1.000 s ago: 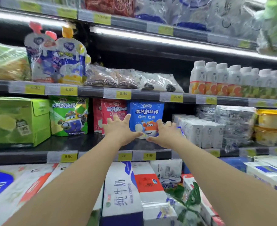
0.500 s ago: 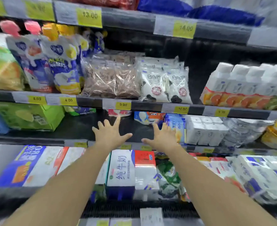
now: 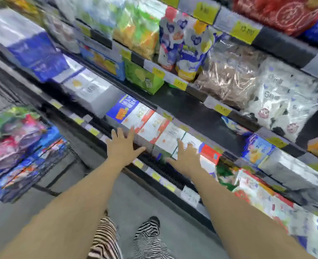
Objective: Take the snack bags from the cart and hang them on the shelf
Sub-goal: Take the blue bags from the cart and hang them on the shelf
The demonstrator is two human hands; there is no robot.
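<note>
— So, from the head camera, where do we have room? Both our arms reach forward over the grey floor (image 3: 23, 217). Our left hand (image 3: 123, 147) is spread wide, fingers splayed, holding nothing, in front of the lower shelf edge (image 3: 154, 175). Our right hand (image 3: 187, 158) is likewise open and empty, fingers fanned, over the white and red milk cartons (image 3: 165, 133).

— And the snack bags?

— We see the snack bags (image 3: 18, 141) piled in the wire cart (image 3: 48, 165) at the left, well apart from both hands. Open floor lies between the cart and the shelf front, and our striped trouser legs (image 3: 128, 240) stand in that gap.

— Any clear space on the shelf itself?

— We see a dark bare stretch of shelf board (image 3: 195, 111) beside the green box (image 3: 145, 79), under the row of yellow price tags (image 3: 179, 84).

— What can we not make out?

— A good deal. The whole view is tilted and smeared, so print on the bags and cartons is unreadable; only one tag reads roughly 13.00. The cart is cut off by the left edge of the frame and its bags blur into red, green and blue patches, so we cannot count them. The brown packets (image 3: 229, 79) and white packets (image 3: 285, 101) on the upper shelf are hazy, and the right end of the shelf runs out of the frame. Whether our right fingertips touch the cartons, we cannot tell.
</note>
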